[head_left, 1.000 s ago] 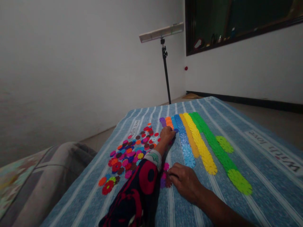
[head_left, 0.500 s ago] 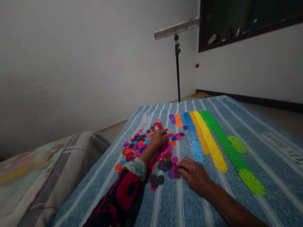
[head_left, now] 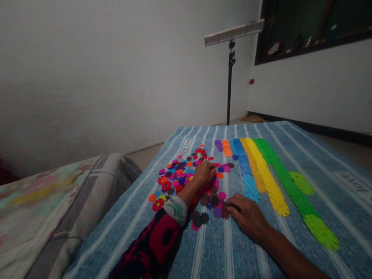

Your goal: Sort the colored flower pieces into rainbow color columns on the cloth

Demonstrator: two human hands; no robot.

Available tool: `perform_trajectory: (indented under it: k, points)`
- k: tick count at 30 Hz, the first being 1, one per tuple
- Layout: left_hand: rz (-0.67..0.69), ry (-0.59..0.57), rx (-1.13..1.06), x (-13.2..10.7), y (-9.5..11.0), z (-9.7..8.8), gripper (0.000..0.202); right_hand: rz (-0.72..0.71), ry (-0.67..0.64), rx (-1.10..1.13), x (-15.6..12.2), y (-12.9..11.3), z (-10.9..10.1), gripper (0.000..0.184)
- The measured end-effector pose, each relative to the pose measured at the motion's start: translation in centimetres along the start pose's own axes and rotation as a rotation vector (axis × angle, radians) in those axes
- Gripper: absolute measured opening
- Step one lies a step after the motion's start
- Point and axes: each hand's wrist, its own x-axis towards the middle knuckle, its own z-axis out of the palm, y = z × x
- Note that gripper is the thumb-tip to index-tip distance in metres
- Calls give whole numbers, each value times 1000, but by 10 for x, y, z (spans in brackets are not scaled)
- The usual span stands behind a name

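Note:
A loose pile of flower-shaped, notched plastic discs (head_left: 178, 173) in mixed colours lies on a blue striped cloth. Over the right side of this pile is my left hand (head_left: 205, 173), its fingers curled down among the discs. Whatever they grip is hidden. My right hand (head_left: 247, 212) rests at the pile's near right edge, thumb and fingers pinched beside a brown disc (head_left: 225, 212). I cannot make out what is between them. Dark discs (head_left: 200, 219) lie nearer to me. Overlapping rows run to the right: blue (head_left: 241, 159), yellow (head_left: 269, 182) and green (head_left: 290, 190).
Short purple (head_left: 218, 145) and orange (head_left: 227, 148) rows lie at the far end. Light green discs (head_left: 321, 232) end the green row. A grey-edged blanket (head_left: 101, 182) is at left. Behind stands a light on a black stand (head_left: 229, 85), near the wall.
The view has turned a little to the left, so the scene sits further right. My left hand has shifted slightly nearer and to the right over the pile. My right hand stays put.

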Motion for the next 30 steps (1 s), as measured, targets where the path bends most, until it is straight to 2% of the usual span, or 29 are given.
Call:
perform_trajectory:
  k: [6, 17, 22, 30]
  points:
    - [-68, -114, 105, 23, 23, 2, 33, -17, 9, -5, 1, 1, 1, 21]
    - [-121, -171, -63, 39, 19, 5, 38, 14, 6, -37, 2, -1, 0, 20]
    - [-114, -158, -117, 48, 16, 11, 37, 2, 5, -39, 2, -2, -1, 21]
    - [-207, -41, -274, 43, 6, 22, 13, 7, 7, -55, 2, -2, 0, 21]
